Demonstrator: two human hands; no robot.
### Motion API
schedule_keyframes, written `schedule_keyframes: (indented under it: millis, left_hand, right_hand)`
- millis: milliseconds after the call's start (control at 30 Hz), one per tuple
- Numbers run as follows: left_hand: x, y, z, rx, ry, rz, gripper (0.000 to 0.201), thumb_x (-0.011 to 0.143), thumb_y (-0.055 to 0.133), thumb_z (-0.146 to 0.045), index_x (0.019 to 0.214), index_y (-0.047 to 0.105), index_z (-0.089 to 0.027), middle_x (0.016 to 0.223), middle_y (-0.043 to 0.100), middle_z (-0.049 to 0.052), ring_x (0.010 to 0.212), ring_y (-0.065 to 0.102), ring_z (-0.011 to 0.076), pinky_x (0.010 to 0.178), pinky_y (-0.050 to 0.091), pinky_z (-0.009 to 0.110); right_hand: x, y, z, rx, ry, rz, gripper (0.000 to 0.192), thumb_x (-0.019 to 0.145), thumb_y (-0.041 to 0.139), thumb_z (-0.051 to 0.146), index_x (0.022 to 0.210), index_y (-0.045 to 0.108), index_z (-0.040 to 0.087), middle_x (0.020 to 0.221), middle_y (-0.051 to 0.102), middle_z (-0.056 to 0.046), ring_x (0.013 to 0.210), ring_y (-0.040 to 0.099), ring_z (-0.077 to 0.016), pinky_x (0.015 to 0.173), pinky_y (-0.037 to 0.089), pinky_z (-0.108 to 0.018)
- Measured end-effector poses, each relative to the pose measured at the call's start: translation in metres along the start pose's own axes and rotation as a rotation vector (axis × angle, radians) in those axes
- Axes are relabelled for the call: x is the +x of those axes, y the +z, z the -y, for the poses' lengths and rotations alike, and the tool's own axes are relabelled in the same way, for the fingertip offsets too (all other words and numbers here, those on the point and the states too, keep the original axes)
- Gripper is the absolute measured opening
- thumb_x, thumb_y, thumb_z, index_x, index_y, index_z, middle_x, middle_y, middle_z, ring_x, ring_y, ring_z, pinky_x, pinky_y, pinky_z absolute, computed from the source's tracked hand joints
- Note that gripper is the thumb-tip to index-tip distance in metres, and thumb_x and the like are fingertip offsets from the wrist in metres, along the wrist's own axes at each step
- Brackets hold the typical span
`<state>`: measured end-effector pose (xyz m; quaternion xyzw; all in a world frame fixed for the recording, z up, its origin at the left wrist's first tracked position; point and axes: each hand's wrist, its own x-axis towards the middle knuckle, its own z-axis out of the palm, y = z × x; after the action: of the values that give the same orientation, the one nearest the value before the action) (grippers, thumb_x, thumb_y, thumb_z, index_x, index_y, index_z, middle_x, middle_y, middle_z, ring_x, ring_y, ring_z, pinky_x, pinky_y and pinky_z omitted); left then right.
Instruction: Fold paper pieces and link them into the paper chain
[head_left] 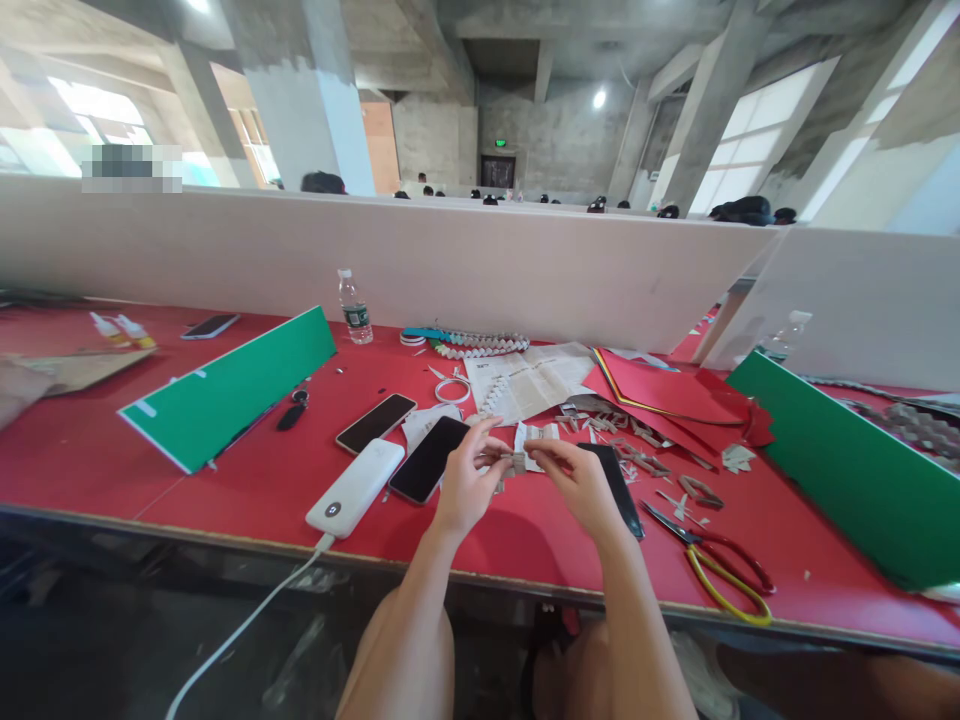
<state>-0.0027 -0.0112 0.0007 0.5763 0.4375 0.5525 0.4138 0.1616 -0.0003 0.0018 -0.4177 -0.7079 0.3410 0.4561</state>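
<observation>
My left hand [469, 475] is closed in a pinch on a small folded paper piece [518, 462] above the table's front part. From the other side, my right hand [581, 480] has its thumb and fingers pressed together at the same piece. The fingers partly hide its shape. Just behind lies a white printed paper [534, 434]. A black phone [429, 460] is beside my left hand, and a dark flat object [611, 485] lies partly under my right hand. To the right, folded paper strips and scraps [645, 458] are scattered.
Scissors [697, 550] with red and yellow handles lie at the right front. A white power bank [356, 487] and another phone [376, 423] are to the left. Green boards [232, 385] stand at both sides. A water bottle [355, 310] stands behind; another person's hand [22, 390] shows far left.
</observation>
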Motion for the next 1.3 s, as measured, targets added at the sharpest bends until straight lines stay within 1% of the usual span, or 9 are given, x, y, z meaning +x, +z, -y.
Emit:
schedule_keyframes:
  millis: [100,267,567,700,833,967,1067,1200,1300]
  left_hand:
    - [0.003,-0.002,0.0,-0.177,-0.098,-0.085,0.057,0.066,0.069,-0.025,0.118,0.046,-0.019,0.078,0.066,0.002,0.063,0.063,0.0147,0.058,0.051,0.025]
    - [0.006,-0.006,0.0,-0.318,-0.169,-0.138,0.064,0.061,0.074,-0.022,0.118,0.045,-0.019,0.074,0.066,0.001,0.07,0.063,0.0143,0.068,0.05,0.025]
    - [0.006,-0.011,0.002,-0.384,-0.269,-0.131,0.067,0.056,0.078,-0.021,0.115,0.047,-0.019,0.073,0.067,0.001,0.071,0.064,0.0153,0.07,0.049,0.027]
    - [0.006,-0.009,0.0,-0.366,-0.304,-0.104,0.068,0.053,0.079,-0.021,0.113,0.048,-0.018,0.071,0.066,0.001,0.069,0.064,0.0158,0.069,0.05,0.028]
    - [0.005,-0.007,-0.001,-0.388,-0.324,-0.087,0.07,0.051,0.08,-0.021,0.113,0.048,-0.019,0.068,0.065,-0.001,0.066,0.064,0.0161,0.066,0.05,0.028]
    - [0.004,-0.009,-0.001,-0.496,-0.44,-0.024,0.064,0.052,0.079,-0.016,0.109,0.05,-0.018,0.069,0.065,-0.001,0.062,0.064,0.0147,0.061,0.05,0.025]
    - [0.005,-0.01,-0.001,-0.58,-0.526,-0.02,0.057,0.053,0.077,-0.01,0.103,0.051,-0.016,0.068,0.065,-0.001,0.058,0.063,0.0124,0.058,0.049,0.022]
    - [0.006,-0.008,0.002,-0.609,-0.527,-0.058,0.053,0.054,0.074,-0.006,0.101,0.051,-0.016,0.066,0.065,-0.001,0.057,0.062,0.0111,0.057,0.048,0.02]
    - [0.006,-0.007,0.003,-0.587,-0.495,-0.056,0.053,0.053,0.076,-0.008,0.1,0.051,-0.016,0.067,0.065,-0.001,0.058,0.063,0.0128,0.058,0.049,0.022]
  right_hand:
    - [0.0,0.003,0.001,0.089,-0.007,0.027,0.027,0.08,0.056,0.028,0.105,0.065,0.023,0.101,0.068,-0.005,0.093,0.063,-0.0217,0.083,0.049,-0.036]
    - [0.001,0.01,0.002,0.071,-0.102,0.005,0.031,0.075,0.063,0.027,0.106,0.065,0.025,0.109,0.065,-0.005,0.104,0.057,-0.0235,0.091,0.044,-0.039]
    - [0.003,0.012,0.003,-0.019,-0.155,0.03,0.028,0.078,0.06,0.024,0.105,0.065,0.028,0.107,0.063,-0.005,0.1,0.056,-0.0213,0.089,0.045,-0.037]
    - [0.003,0.012,0.003,-0.046,-0.172,0.01,0.023,0.079,0.059,0.023,0.101,0.066,0.026,0.099,0.064,-0.004,0.094,0.058,-0.0195,0.085,0.046,-0.033]
    - [0.003,0.012,0.002,-0.091,-0.194,-0.03,0.025,0.081,0.056,0.023,0.104,0.065,0.025,0.098,0.063,-0.005,0.091,0.058,-0.0191,0.082,0.046,-0.032]
    - [0.003,0.015,0.002,-0.144,-0.217,-0.032,0.023,0.083,0.055,0.025,0.102,0.066,0.025,0.095,0.064,-0.006,0.09,0.058,-0.0197,0.081,0.046,-0.033]
    - [0.003,0.016,0.004,-0.177,-0.233,-0.028,0.023,0.084,0.053,0.024,0.103,0.066,0.024,0.094,0.064,-0.006,0.09,0.057,-0.0198,0.081,0.046,-0.033]
    - [0.003,0.015,0.007,-0.178,-0.232,-0.007,0.026,0.085,0.05,0.023,0.107,0.063,0.025,0.097,0.062,-0.006,0.092,0.057,-0.02,0.08,0.046,-0.033]
    - [0.002,0.014,0.007,-0.193,-0.225,0.002,0.024,0.085,0.049,0.022,0.104,0.063,0.024,0.096,0.062,-0.006,0.092,0.057,-0.0203,0.08,0.046,-0.033]
